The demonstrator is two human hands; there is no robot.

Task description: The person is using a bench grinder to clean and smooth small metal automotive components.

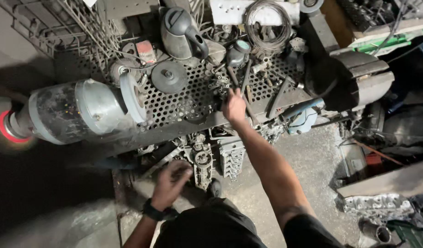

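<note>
- Hands worked at two levels: the right hand (234,106) reached forward and up onto the perforated metal bench top (184,98), while the left hand (171,183) hung lower, close to the body, over the greasy engine parts (203,158) stacked under the bench edge.
- Right hand's fingers were curled around a dark metal rod or tool handle (233,77) among small fittings; the grip looked closed, though exactly what it held was hard to tell in the clutter.
- Left hand was half-curled, fingers bent downward, touching or nearly touching a dark part just left of a toothed sprocket housing; whether it truly gripped anything could not be told.
- Left of the right hand lay a dark round disc (169,77), and further left a bench grinder (78,112) with a pale wheel (132,96) and a red-rimmed wheel at its far end.
- Beyond the right hand stood a dark kettle (180,33) and a coil of wire (268,28); to its right sat a blue-grey power tool (303,120).
- Judged as good practice: pulling the rod straight out along its length would avoid snagging neighbouring fittings, and the sleeve-free forearm should be kept well apart from the grinder wheel.
- Steadying the lower parts with the left hand seemed wise, since the stack looked loosely piled.
</note>
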